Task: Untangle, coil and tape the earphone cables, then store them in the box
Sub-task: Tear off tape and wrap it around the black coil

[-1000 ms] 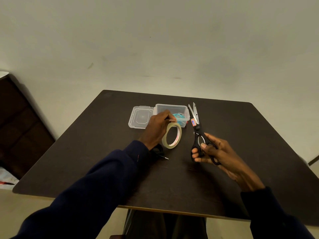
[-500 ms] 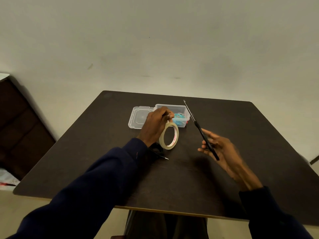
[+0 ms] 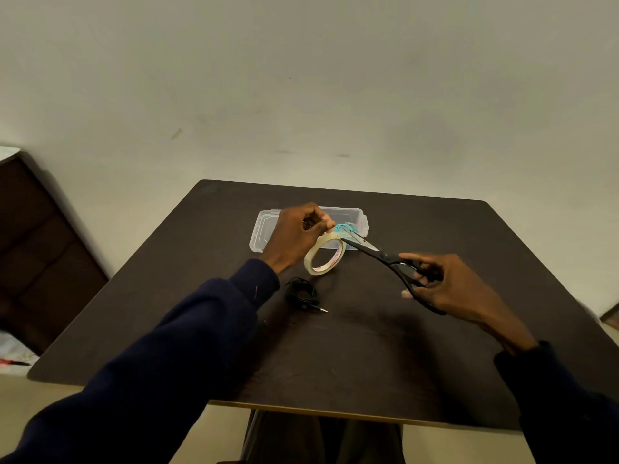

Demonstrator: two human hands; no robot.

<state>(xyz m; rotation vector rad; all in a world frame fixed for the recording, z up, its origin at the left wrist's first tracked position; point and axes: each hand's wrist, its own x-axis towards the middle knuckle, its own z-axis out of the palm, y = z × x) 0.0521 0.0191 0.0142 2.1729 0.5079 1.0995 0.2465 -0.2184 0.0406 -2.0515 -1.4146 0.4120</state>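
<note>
Two hands: both of yours are over the dark table (image 3: 368, 356), each in a dark blue sleeve.
Left hand (image 3: 298, 234): your thumb and fingertips are pinched together on the loose end of the tape roll, drawn up just above it; the other fingers are curled in.
Tape roll (image 3: 324, 256): it stands on edge, tilted, just in front of the box. You cannot tell whether it rests on the table or hangs from the strip.
Right hand (image 3: 449, 286): your fingers are curled round the black handles of the scissors.
Scissors (image 3: 375, 251): the blades point left and away from you, tips right beside your left fingertips at the tape strip. The blades look nearly closed.
Black earphone cable (image 3: 301, 292): coiled in a small bundle on the table near your left wrist, jack plug pointing right. Neither hand touches it.
Teal earphone cable (image 3: 348, 227): inside the box, partly hidden by the scissor tips.
Box (image 3: 360, 217): clear plastic, open, on the far part of the table.
Lid (image 3: 263, 229): beside the box on its left, partly behind your left hand.
</note>
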